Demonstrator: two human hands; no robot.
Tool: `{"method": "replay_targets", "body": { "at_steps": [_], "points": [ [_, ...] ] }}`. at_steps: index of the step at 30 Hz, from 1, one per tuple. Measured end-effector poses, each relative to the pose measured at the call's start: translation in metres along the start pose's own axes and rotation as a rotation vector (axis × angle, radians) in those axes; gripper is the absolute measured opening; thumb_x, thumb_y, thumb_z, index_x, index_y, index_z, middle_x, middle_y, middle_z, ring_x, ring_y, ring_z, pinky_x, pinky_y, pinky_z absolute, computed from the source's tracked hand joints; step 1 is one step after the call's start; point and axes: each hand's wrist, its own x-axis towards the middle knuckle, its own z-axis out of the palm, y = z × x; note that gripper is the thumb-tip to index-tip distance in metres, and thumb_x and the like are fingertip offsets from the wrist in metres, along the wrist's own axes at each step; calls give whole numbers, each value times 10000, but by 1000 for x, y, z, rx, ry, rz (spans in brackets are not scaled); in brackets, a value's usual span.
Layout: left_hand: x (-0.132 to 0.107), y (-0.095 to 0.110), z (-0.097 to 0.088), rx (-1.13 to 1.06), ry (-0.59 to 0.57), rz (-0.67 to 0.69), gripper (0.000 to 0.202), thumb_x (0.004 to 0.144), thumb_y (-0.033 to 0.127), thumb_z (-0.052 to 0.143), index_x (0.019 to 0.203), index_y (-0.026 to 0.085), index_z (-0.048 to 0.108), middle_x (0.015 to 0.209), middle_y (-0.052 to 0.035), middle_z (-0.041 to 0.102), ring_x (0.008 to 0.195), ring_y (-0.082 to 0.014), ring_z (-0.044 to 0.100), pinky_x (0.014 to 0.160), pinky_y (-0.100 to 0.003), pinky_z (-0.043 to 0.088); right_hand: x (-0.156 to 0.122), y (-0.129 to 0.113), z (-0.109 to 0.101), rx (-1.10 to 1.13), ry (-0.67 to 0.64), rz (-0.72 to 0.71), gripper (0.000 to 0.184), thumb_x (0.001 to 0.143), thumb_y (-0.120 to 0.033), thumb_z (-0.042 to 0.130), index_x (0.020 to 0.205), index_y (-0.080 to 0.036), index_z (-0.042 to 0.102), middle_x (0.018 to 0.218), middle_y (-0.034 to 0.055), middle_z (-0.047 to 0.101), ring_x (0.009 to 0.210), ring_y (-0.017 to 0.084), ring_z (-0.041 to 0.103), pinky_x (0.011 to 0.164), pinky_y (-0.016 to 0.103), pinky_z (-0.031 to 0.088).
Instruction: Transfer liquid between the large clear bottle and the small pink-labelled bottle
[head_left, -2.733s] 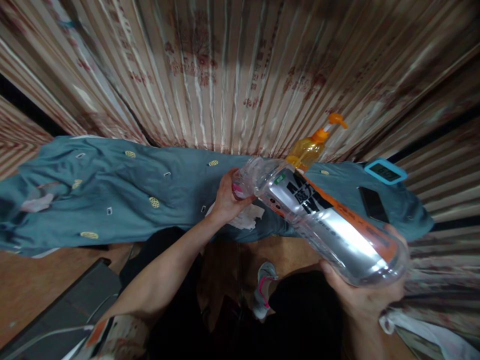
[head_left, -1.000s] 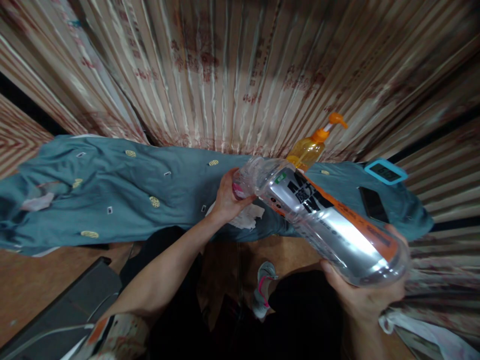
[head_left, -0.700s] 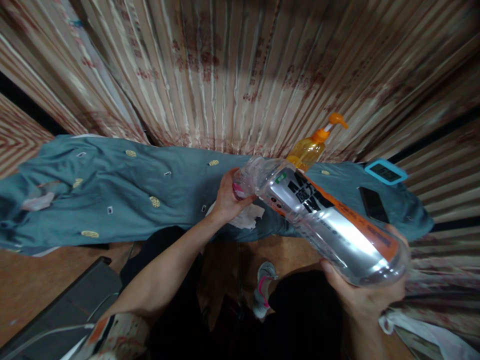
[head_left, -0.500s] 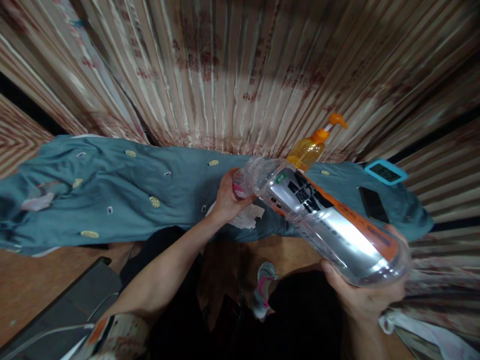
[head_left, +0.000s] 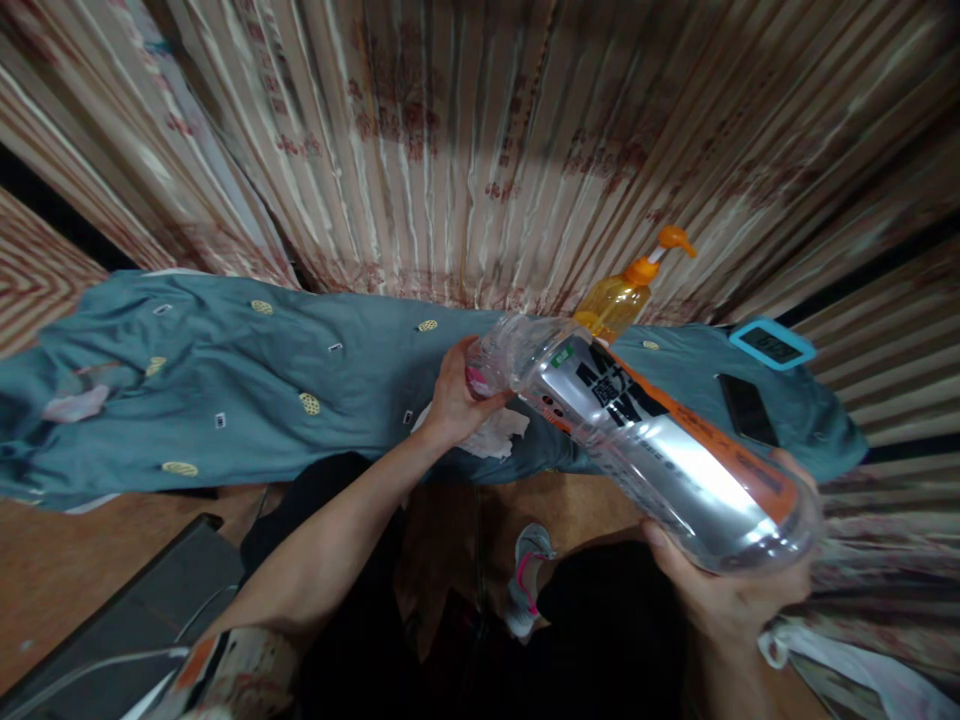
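Note:
I hold a large clear plastic bottle (head_left: 652,445) with a silver and orange label, tilted with its neck to the upper left. My right hand (head_left: 731,590) cups its base from below, fingers wrapped round it. My left hand (head_left: 454,395) is closed round the pink cap at the neck. Both are in front of a table draped in blue-grey patterned cloth (head_left: 225,390). A white crumpled tissue (head_left: 495,435) lies on the cloth under my left hand.
An orange pump bottle (head_left: 622,295) stands at the back of the table. A blue-cased timer (head_left: 771,343) and a dark phone (head_left: 746,408) lie at the right end. Striped curtains (head_left: 465,140) hang behind. A dark case (head_left: 142,600) is on the floor at lower left.

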Motion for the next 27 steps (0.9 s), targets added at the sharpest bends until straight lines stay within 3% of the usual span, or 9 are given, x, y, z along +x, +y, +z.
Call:
{"method": "replay_targets", "body": {
  "at_steps": [6,14,27],
  "points": [
    [0,2,0,0,1,-10,928,706,496,974,1460,214,513,1452,-170,674,1362,-390,666,1204,-597,514,1,-2,0,16,8,52,1208,660,-607,978,1613,-48,492,1537,279,579,1462,475,550,1277,762,317],
    [0,2,0,-8,-4,-13,922,713,474,964,1463,198,505,1450,-181,671,1364,-391,665,1212,-601,506,0,2,-1,-6,0,-13,1230,678,-670,959,1627,-50,481,1537,287,572,1454,496,548,1258,787,324],
    [0,1,0,-7,-5,-7,933,711,514,973,1466,219,512,1458,-168,669,1372,-390,656,1204,-594,505,0,1,0,17,12,46,1243,625,-639,991,1606,-51,503,1528,282,589,1452,471,563,1277,763,316]
  ]
}}
